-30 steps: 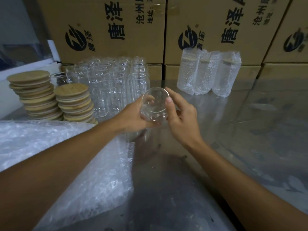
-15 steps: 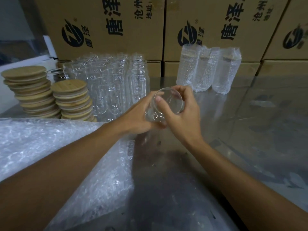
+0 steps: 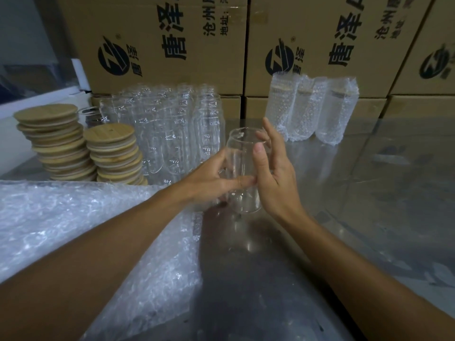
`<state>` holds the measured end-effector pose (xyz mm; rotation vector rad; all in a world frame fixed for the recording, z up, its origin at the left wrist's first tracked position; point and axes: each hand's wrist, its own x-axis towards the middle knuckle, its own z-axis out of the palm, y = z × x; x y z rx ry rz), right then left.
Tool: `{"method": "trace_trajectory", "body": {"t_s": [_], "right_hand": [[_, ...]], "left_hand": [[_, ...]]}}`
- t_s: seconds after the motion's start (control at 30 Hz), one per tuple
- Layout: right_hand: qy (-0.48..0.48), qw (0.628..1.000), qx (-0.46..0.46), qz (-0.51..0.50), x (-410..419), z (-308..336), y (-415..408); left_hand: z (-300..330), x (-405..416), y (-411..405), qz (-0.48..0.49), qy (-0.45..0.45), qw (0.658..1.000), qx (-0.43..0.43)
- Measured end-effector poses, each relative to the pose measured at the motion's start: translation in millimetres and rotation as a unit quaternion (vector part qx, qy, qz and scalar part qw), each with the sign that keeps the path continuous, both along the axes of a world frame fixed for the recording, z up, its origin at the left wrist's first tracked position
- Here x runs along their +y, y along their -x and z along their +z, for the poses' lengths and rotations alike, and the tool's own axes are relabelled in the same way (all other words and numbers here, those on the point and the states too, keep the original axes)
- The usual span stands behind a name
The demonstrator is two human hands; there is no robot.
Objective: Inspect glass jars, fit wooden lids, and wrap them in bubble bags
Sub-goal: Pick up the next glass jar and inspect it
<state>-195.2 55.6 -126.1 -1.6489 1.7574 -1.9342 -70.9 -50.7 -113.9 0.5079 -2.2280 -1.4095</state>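
A clear glass jar (image 3: 242, 168) stands upright at the middle of the steel table (image 3: 369, 205), its open mouth up and no lid on it. My left hand (image 3: 211, 180) grips its lower body from the left, thumb across the front. My right hand (image 3: 273, 173) lies against the jar's right side with fingers nearly straight and spread. Two stacks of round wooden lids (image 3: 110, 153) stand at the left. A sheet pile of bubble bags (image 3: 86, 237) lies at the near left.
A cluster of several bare glass jars (image 3: 172, 129) stands behind my left hand. Three bubble-wrapped jars (image 3: 312, 112) stand at the back right. Printed cardboard boxes (image 3: 172, 40) wall off the far side.
The jar was tilted with its mouth toward me; now it is upright and lower, close to the table. My right hand has loosened from gripping the rim to lying flat against the side.
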Motion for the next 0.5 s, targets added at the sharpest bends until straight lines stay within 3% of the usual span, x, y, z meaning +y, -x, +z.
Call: {"method": "trace_trajectory", "body": {"t_s": [0.33, 0.5], "right_hand": [[-0.066, 0.988, -0.078, 0.116, -6.6, -7.1, 15.8], [-0.021, 0.959, -0.264, 0.104, -11.3, -2.7, 17.4]], "left_hand": [[-0.2, -2.2, 5.7, 0.028, -0.048, 0.998, -0.005], [6.1, -2.3, 2.6, 0.029, -0.074, 0.996, 0.025]]}}
